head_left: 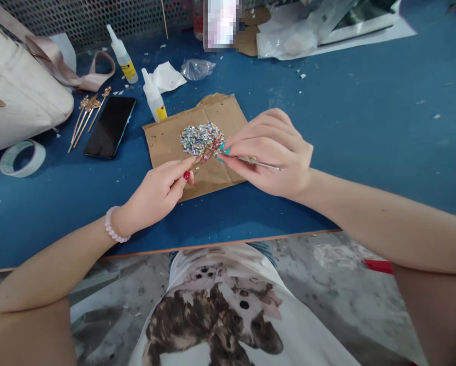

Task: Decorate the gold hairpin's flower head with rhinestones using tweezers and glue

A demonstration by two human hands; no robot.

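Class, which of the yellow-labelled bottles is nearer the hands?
The bottle at the cardboard's far edge; the other bottle is farther back, beside the strap.

Fingers (pixel 233 147) partly hide what may be a hairpin (pixel 206 153).

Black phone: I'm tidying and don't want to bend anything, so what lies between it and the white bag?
In the head view, slim gold-coloured sticks with ornate tops lie between the black phone and the white bag.
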